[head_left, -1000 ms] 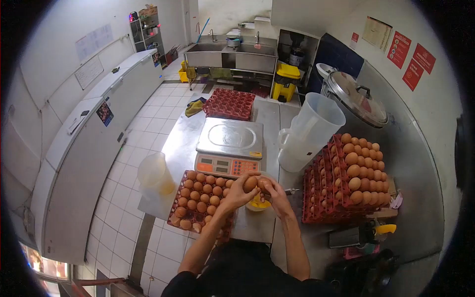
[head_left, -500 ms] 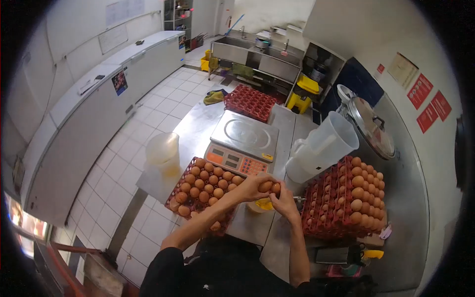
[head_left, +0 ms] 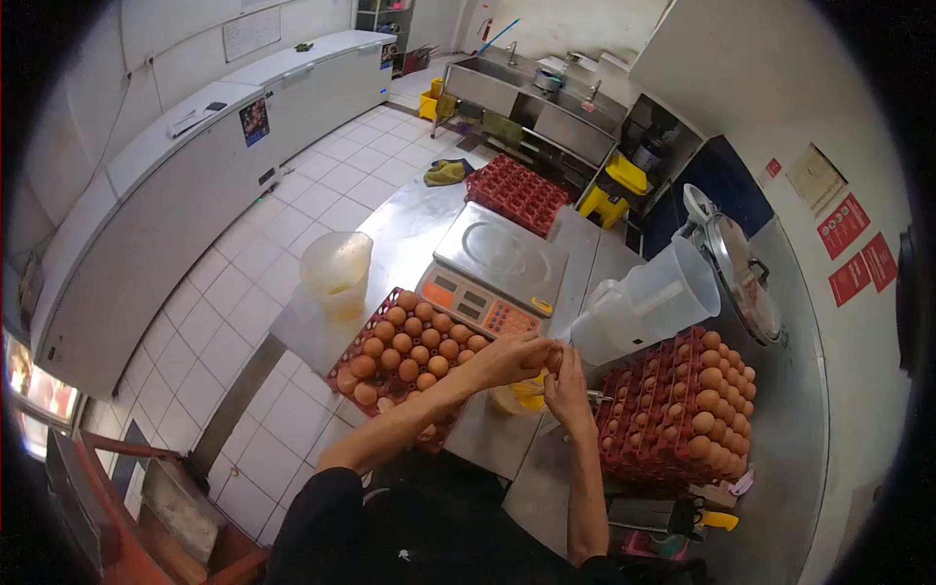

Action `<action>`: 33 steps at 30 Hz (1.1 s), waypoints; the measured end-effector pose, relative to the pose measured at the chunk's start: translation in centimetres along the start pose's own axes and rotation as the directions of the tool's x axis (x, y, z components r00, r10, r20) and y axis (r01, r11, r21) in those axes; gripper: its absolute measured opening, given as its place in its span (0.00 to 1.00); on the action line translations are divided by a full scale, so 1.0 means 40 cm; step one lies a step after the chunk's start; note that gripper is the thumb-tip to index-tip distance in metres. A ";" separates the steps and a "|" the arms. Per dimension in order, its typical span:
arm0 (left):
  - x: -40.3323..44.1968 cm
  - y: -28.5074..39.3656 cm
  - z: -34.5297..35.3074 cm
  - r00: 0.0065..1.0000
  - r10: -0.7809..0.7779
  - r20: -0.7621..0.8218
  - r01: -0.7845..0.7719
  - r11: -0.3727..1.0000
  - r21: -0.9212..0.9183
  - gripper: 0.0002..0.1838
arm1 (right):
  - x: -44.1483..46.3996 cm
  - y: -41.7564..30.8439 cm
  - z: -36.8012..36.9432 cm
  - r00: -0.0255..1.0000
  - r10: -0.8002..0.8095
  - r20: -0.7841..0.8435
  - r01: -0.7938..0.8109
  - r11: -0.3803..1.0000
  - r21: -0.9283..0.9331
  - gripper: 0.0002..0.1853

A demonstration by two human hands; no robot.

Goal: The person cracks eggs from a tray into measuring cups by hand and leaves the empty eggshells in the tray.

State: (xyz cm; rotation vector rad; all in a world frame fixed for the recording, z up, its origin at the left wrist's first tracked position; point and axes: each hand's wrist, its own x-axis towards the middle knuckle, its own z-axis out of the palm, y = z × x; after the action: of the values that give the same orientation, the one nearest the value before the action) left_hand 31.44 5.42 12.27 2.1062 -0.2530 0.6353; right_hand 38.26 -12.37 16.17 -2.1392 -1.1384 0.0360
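Both hands meet over a container (head_left: 512,402) holding yellow egg yolk (head_left: 529,392). Between their fingertips is a brown egg (head_left: 554,361), mostly covered by the fingers. My left hand (head_left: 515,359) is closed on its left side, knuckles upward. From the right, my right hand (head_left: 565,388) pinches it with the fingers pointing up. I cannot make out whether its shell is cracked. Under my left forearm lies a red egg tray (head_left: 343,363) with many brown eggs (head_left: 419,353). A metal whisk-like tool (head_left: 597,397) pokes out right of my right hand.
A digital scale (head_left: 502,255) stands ahead, with an emptied red tray stack (head_left: 517,193) behind. A cloudy plastic jug (head_left: 336,268) is at left; a large clear jug (head_left: 673,292) leans at right. Stacked egg trays (head_left: 648,409) stand beside my right forearm. Chest freezers (head_left: 185,224) line the left wall.
My view has shifted, moving the scene slightly right and down at the table. Two brown egg shapes showed between my hands before; now one shows, and my fingers are closer together.
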 end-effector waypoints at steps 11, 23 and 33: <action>-0.006 0.009 -0.013 0.999 0.027 -0.020 -0.026 0.999 0.024 0.30 | 0.006 -0.019 -0.025 0.995 0.006 0.097 0.006 0.993 -0.119 0.34; -0.340 0.092 -0.340 0.891 -0.446 -0.088 0.453 0.889 0.074 0.27 | 0.007 -0.194 0.323 0.892 -0.201 0.404 -0.014 0.882 0.471 0.36; -0.523 0.063 -0.333 0.776 -0.515 -0.363 0.596 0.787 0.157 0.22 | -0.093 -0.178 0.464 0.750 -0.267 0.605 0.443 0.883 -0.159 0.25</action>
State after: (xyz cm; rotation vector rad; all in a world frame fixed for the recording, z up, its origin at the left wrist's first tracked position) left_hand 8.10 13.63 9.22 2.1399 0.6591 0.6319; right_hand 24.71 -1.94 5.35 -2.1800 -2.0143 0.3768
